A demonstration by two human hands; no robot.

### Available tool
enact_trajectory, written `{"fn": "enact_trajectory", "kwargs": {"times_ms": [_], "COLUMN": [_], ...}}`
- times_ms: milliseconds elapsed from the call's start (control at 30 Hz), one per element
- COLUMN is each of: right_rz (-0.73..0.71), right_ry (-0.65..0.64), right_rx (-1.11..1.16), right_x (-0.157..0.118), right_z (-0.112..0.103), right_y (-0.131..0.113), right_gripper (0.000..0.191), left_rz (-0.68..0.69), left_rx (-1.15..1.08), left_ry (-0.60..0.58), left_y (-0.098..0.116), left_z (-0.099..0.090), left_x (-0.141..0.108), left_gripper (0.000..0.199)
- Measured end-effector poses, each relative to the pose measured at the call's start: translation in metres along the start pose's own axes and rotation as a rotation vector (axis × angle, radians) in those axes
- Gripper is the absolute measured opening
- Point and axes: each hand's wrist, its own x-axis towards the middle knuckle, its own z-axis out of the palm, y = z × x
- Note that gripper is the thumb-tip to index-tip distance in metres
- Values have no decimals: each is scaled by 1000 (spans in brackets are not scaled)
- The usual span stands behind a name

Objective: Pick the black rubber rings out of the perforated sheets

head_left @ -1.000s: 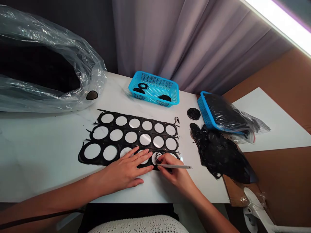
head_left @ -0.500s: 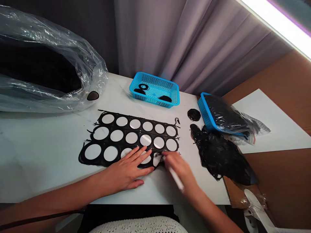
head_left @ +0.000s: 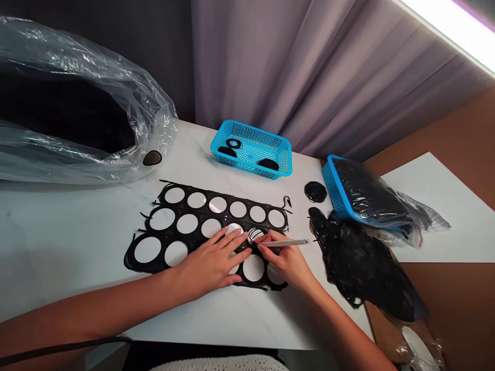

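A black sheet with rows of round holes [head_left: 199,212] lies flat on the white table, probably rubber. Across its front middle part my left hand [head_left: 216,260] rests palm down, fingers stretched out, covering some holes. My right hand [head_left: 284,255] pinches a slim white pen-like tool [head_left: 288,242] near its left end, at the right part of the middle row. Thin black loops [head_left: 255,236] curl over the hole beside my right fingertips. Those fingertips partly hide the tool's working end. Part of the sheet's front right corner lies behind my right hand.
Behind the sheet stands a blue basket [head_left: 251,149] with several black pieces. Right of it are a coil of black rings [head_left: 315,191], a black heap [head_left: 359,263] and another blue basket [head_left: 338,188] under a plastic bag. A large clear bag [head_left: 154,118] stands left.
My right hand has moved from the front row to the middle row, and the tool has swung to point right. The sheet's front right part now lies flat. The view has shifted slightly.
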Motion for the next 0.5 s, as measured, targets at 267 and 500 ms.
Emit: {"fn": "enact_trajectory", "kwargs": {"times_ms": [267, 500], "right_rz": [3, -46], "right_ry": [-19, -17], "right_rx": [-9, -52], "right_x": [0, 1], "right_z": [-3, -3], "right_y": [3, 3], "right_gripper": [15, 16], "left_rz": [-3, -5], "left_rx": [-54, -52], "left_ry": [38, 12], "left_y": [-1, -2], "left_z": [2, 2], "left_x": [-4, -3], "left_gripper": [58, 58]}}
